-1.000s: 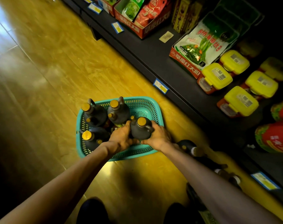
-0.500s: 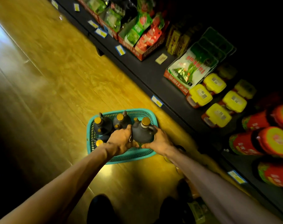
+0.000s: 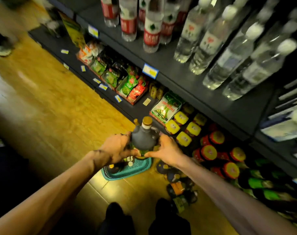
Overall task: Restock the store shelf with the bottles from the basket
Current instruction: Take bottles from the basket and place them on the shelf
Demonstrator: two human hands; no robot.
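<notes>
A dark grey jug-shaped bottle (image 3: 144, 139) with a gold cap and a small side handle hangs in the air in front of me, well above the floor. My left hand (image 3: 116, 147) grips its left side and my right hand (image 3: 165, 150) holds its right side and base. Below them the teal plastic basket (image 3: 127, 172) sits on the wooden floor, mostly hidden by my hands, with the gold caps of other dark bottles (image 3: 117, 167) showing inside. The dark store shelf (image 3: 183, 77) runs along the right.
Clear bottles (image 3: 210, 43) with red or white labels stand on the upper shelf. The low shelf holds snack bags (image 3: 132, 85), yellow-lidded tubs (image 3: 183, 122) and red jars (image 3: 208, 152). More dark bottles (image 3: 176, 182) lie on the floor right of the basket. My shoes (image 3: 115, 211) are at the bottom.
Both hands have lifted the grey bottote out of the basket and raised it high. The view has risen with it, so the upper shelf with clear bottles now shows.
</notes>
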